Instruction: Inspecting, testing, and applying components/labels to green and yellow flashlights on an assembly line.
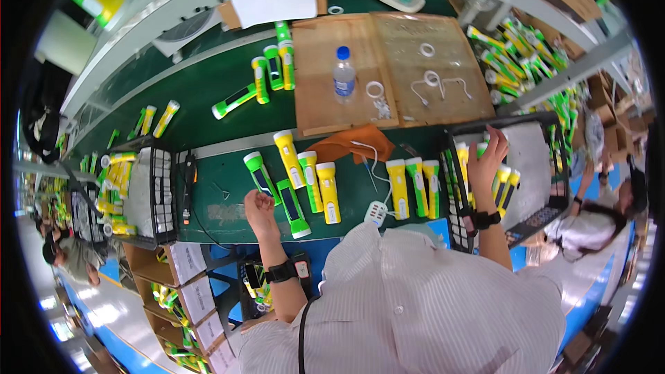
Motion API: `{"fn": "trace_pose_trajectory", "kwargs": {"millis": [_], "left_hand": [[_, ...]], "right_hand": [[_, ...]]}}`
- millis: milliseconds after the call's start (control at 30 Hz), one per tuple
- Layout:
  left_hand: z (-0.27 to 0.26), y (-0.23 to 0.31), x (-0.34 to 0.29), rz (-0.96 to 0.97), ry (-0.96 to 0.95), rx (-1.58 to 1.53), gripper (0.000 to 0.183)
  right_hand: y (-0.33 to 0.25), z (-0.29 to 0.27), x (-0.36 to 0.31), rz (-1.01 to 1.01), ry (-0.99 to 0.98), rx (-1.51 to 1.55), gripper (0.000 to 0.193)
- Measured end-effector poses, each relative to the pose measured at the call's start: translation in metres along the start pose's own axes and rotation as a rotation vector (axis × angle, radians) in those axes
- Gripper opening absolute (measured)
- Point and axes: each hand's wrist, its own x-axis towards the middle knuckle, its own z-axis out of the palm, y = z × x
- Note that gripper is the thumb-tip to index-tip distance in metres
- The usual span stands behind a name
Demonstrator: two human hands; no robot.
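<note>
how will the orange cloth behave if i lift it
The orange cloth would probably hang floppy, as it lies in loose folds. The white cable lying across it may drag along or slide off.

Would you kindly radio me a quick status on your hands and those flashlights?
Left grip: beside green-and-yellow plastic flashlights, hold unclear. Right grip: at black plastic basket, hold unclear. Possible obstruction: white corded port block between flashlights.
</note>
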Motion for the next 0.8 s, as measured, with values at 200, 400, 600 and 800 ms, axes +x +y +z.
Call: {"fn": "trace_pose_trajectory", "kwargs": {"millis": [200,400,600,800], "left_hand": [[-0.027,0.0,-0.04,0.114,0.227,-0.086,0.016],[-0.086,-0.001,-0.111,0.248,0.633,-0.012,0.01],[-0.117,-0.018,-0.149,0.185,0.792,-0.1,0.007],[-0.053,-0.026,-0.097,-0.002,0.325,0.133,0.019]], "right_hand": [[-0.204,0.151,0.028,-0.389,-0.838,0.9,0.03],[-0.303,0.366,0.04,-0.345,-0.768,0.355,0.045],[-0.313,0.428,0.064,-0.098,-0.703,0.422,0.021],[-0.288,0.277,0.037,-0.257,-0.29,0.915,0.034]]}}
